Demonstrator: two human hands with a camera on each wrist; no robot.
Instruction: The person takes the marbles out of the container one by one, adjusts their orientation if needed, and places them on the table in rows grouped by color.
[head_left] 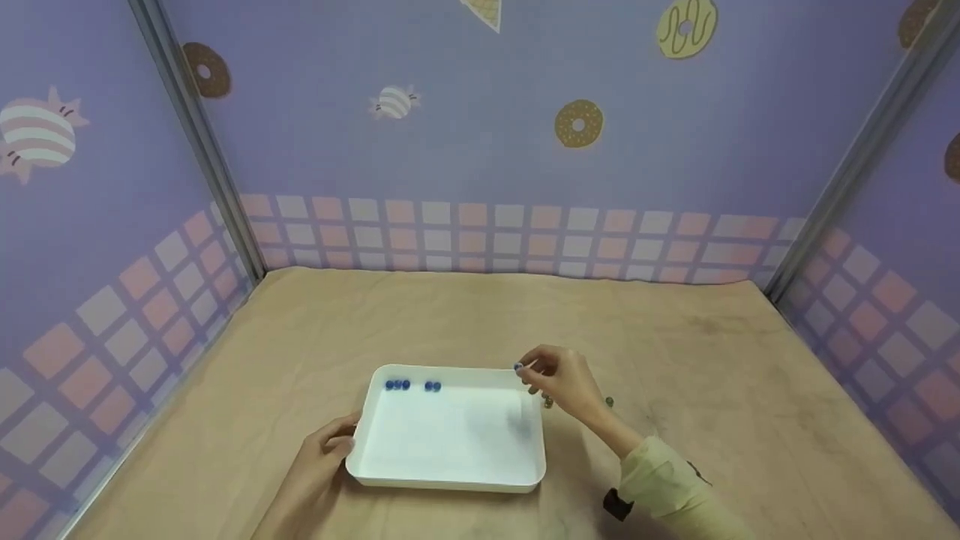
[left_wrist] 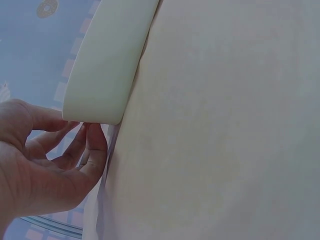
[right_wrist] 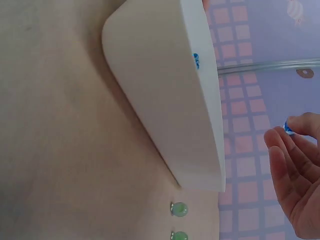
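In the head view a white tray (head_left: pixel 450 442) lies on the cloth. Several blue marbles (head_left: pixel 397 385) sit in a row near its far wall, three together and two a little to the right. My right hand (head_left: pixel 566 382) pinches one more blue marble (right_wrist: pixel 288 128) between thumb and fingertip, above the tray's far right corner. At the tray's left side is my left hand (head_left: pixel 322 454); in the left wrist view its thumb and fingertips (left_wrist: pixel 97 131) touch the tray's end wall (left_wrist: pixel 102 95).
Greenish glass marbles (right_wrist: pixel 179 209) lie on the cloth just right of the tray, and another green marble (head_left: pixel 609 402) rests farther right, beside the right forearm. Purple patterned walls (head_left: pixel 480 150) enclose the back and both sides of the cloth-covered table (head_left: pixel 480 315).
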